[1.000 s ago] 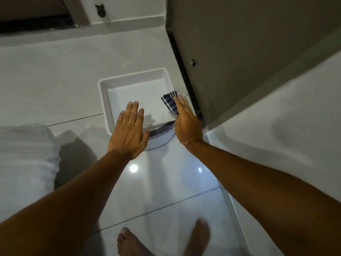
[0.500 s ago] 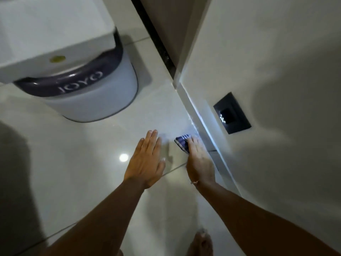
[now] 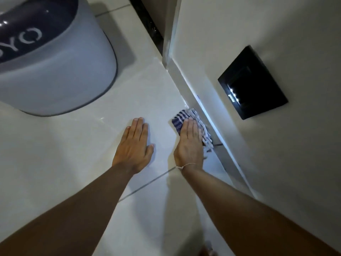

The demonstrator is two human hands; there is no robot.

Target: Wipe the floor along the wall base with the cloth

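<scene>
Head view is showing the right hand (image 3: 188, 143) pressing flat, fingers straight and together, on the crumpled blue-and-white checked cloth (image 3: 178, 120). The cloth is lying on the glossy tiled floor (image 3: 147, 93), touching the wall base (image 3: 227, 161) and stretching lengthwise along it; it is probably soft cotton. The left hand (image 3: 133, 146) is resting flat on the floor, farther from the wall base.

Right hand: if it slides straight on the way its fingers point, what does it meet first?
Probably the wall base. The right hand lies flat on the cloth and points slightly toward it; the cloth's front edge is close to it. Depth is unclear.
</scene>
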